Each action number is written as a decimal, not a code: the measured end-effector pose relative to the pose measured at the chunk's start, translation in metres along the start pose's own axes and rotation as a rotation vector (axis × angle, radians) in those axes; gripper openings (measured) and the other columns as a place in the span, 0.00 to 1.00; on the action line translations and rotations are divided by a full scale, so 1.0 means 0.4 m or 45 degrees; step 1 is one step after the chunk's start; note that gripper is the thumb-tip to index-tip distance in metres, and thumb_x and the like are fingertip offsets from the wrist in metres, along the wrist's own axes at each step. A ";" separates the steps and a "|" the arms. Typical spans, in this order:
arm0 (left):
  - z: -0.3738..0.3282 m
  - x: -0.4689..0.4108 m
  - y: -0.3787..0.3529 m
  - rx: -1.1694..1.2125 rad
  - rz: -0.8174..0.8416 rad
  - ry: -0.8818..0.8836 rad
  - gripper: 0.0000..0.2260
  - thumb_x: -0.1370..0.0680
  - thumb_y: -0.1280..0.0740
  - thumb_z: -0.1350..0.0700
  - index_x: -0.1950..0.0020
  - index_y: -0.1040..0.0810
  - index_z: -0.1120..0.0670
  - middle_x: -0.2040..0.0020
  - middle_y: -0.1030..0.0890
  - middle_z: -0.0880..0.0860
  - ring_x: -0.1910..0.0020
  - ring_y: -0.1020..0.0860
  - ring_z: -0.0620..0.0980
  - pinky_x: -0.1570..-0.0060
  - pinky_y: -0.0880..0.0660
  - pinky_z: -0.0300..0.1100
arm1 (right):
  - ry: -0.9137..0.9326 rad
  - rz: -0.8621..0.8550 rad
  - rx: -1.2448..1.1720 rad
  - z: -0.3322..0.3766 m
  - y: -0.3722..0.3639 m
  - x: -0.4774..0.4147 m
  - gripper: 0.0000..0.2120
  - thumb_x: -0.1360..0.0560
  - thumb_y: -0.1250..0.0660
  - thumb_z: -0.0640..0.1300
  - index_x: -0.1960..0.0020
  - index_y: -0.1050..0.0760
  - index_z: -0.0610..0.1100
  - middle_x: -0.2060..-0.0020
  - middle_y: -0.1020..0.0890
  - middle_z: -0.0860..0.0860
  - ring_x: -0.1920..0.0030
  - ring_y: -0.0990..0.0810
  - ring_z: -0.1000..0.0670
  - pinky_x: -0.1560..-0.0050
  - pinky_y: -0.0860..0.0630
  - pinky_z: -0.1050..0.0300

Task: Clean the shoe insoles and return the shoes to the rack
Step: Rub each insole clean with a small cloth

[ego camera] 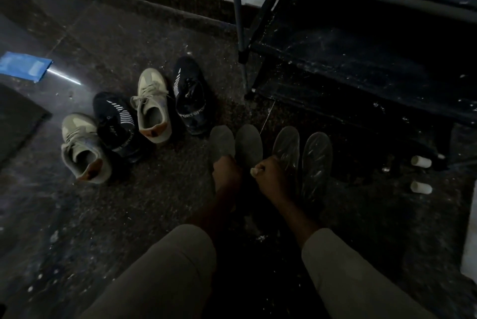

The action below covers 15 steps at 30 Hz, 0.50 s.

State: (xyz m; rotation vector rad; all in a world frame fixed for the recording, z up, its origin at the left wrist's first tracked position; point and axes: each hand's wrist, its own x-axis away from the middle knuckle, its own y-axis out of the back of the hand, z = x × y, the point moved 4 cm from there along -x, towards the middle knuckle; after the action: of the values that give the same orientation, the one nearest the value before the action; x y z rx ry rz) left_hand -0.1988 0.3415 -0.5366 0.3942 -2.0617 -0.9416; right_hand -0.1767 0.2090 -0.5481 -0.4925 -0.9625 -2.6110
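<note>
Several insoles lie side by side on the dark floor. Two are matte grey [222, 142] [249, 143] and two are darker and shiny [286, 147] [317, 157]. My left hand [226, 172] rests closed on the heel end of the grey pair. My right hand [269, 176] is a fist on a small pale object [255, 171], next to the shiny insoles. To the left stand two beige sneakers [84, 149] [152, 107] and two black sport shoes [118, 125] [191, 96]. The black shoe rack [348, 55] rises at the upper right.
A blue packet [24, 65] lies at the far left beside a dark mat [15, 117]. Two small white cylinders [421, 161] [421, 187] sit at the right near the rack's foot. A grey pole [238, 9] leans by the rack. The scene is very dim.
</note>
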 end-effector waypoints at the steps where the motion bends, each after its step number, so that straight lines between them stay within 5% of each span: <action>1: -0.002 0.002 0.001 0.009 -0.001 0.010 0.12 0.21 0.34 0.56 0.40 0.21 0.61 0.40 0.21 0.65 0.38 0.23 0.65 0.42 0.25 0.52 | 0.023 -0.005 0.044 0.001 0.003 0.004 0.09 0.25 0.30 0.35 0.64 0.24 0.38 0.67 0.28 0.50 0.59 0.24 0.48 0.54 0.32 0.55; 5: -0.010 0.005 0.002 0.024 -0.010 0.010 0.12 0.21 0.35 0.57 0.40 0.21 0.62 0.39 0.22 0.65 0.38 0.23 0.64 0.42 0.26 0.51 | 0.001 -0.017 0.080 -0.003 -0.004 0.007 0.19 0.26 0.32 0.36 0.73 0.32 0.47 0.58 0.24 0.43 0.53 0.22 0.42 0.55 0.32 0.54; 8: -0.011 0.010 0.004 0.009 -0.026 0.016 0.13 0.21 0.34 0.56 0.40 0.21 0.61 0.39 0.21 0.64 0.38 0.23 0.64 0.42 0.26 0.51 | -0.025 -0.018 0.027 -0.005 -0.002 0.008 0.12 0.25 0.32 0.38 0.67 0.23 0.41 0.52 0.23 0.41 0.54 0.21 0.41 0.54 0.28 0.53; 15: -0.025 0.048 0.013 -0.004 -0.085 -0.091 0.12 0.20 0.35 0.55 0.38 0.23 0.59 0.39 0.21 0.63 0.40 0.22 0.64 0.42 0.25 0.52 | 0.045 -0.226 0.001 -0.021 0.062 0.026 0.11 0.27 0.38 0.41 0.68 0.24 0.45 0.59 0.21 0.45 0.58 0.23 0.45 0.54 0.26 0.52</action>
State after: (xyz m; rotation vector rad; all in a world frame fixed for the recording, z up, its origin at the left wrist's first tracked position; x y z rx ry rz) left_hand -0.2026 0.3296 -0.5183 0.4361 -2.1229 -1.0116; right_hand -0.1778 0.1836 -0.5361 -0.3749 -1.0389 -2.7658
